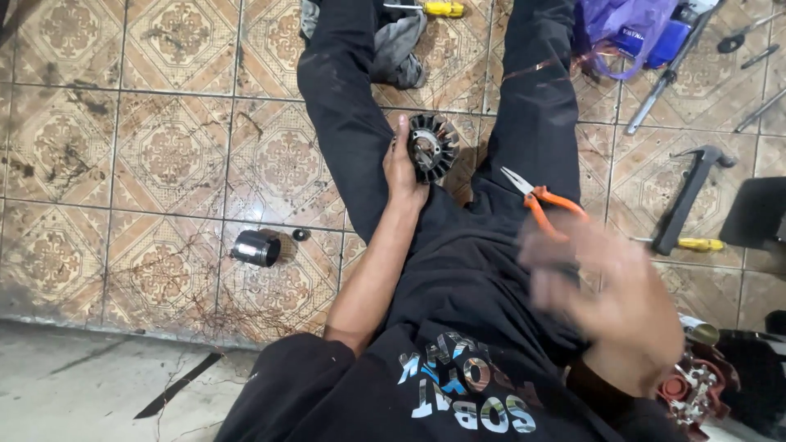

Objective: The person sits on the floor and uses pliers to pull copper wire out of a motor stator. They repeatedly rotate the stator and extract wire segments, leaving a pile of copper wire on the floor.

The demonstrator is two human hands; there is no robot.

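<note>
I sit on a patterned tile floor with my legs in black trousers stretched out. My left hand (403, 168) grips a round black motor stator (432, 146) with copper windings, held between my thighs. My right hand (610, 290) is blurred in motion close to the camera; orange-handled pliers (540, 199) lie just beyond its fingers on my right thigh. Whether the right hand holds the pliers' handles is unclear because of the blur.
A short metal cylinder (256, 248) and a small black ring (300, 235) lie on the tiles to the left. A hammer (692, 192), yellow-handled screwdrivers (686, 243), a purple bag (626, 33) and long tools lie at right. A grey rag (397, 49) sits between my legs.
</note>
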